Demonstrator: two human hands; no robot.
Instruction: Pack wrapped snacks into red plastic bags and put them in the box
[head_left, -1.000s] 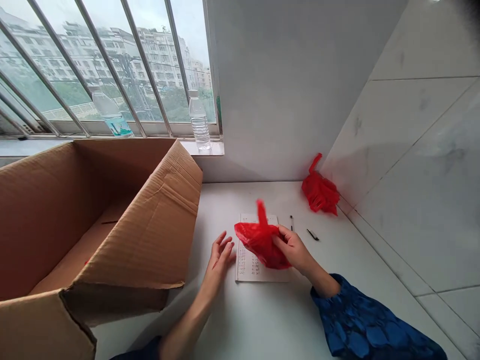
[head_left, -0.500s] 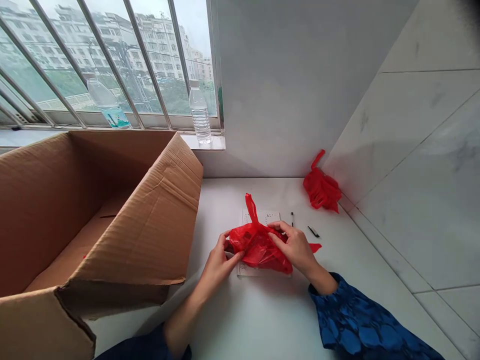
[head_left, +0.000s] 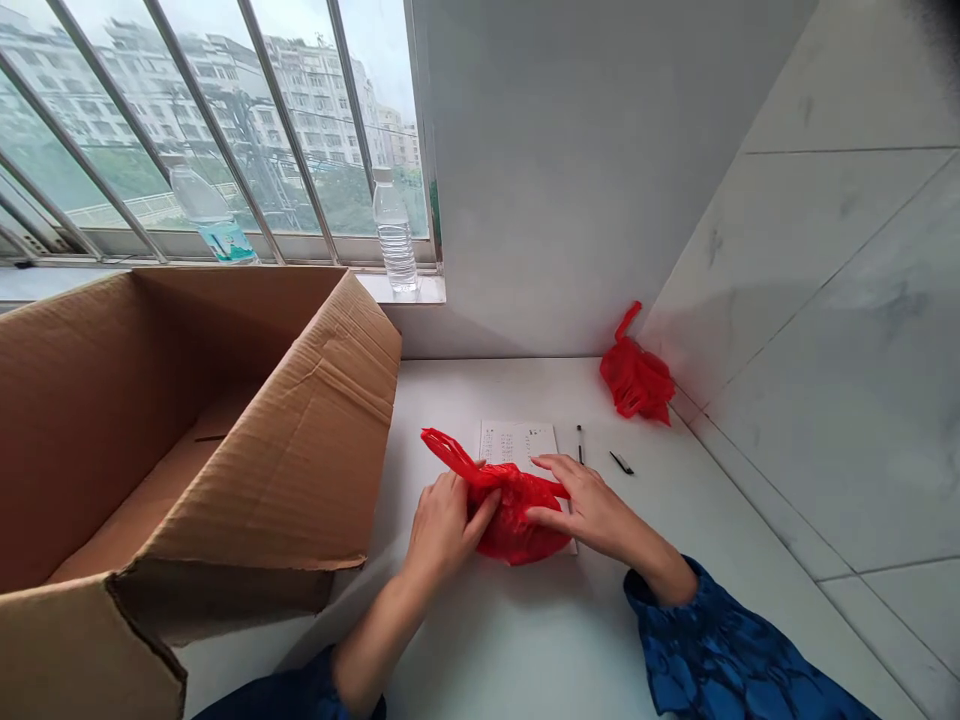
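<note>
A large open box of brown corrugated cardboard (head_left: 247,440) fills the left of a white countertop (head_left: 510,650), its near wall just beside the left hand (head_left: 442,530). A pale marble-tiled wall (head_left: 825,330) bounds the right side, with open counter between it and the right hand (head_left: 592,510). More open counter lies in front of both hands. A bright red plastic bag (head_left: 514,520) sits between the hands, on the lower edge of a white printed sheet (head_left: 517,445). The left hand grasps the gathered bag; the right lies with fingers extended across it, unclenched. Beyond lie a crumpled second red plastic bag (head_left: 636,375), a slim black pen (head_left: 580,443) and a small black pen-like piece (head_left: 621,462).
</note>
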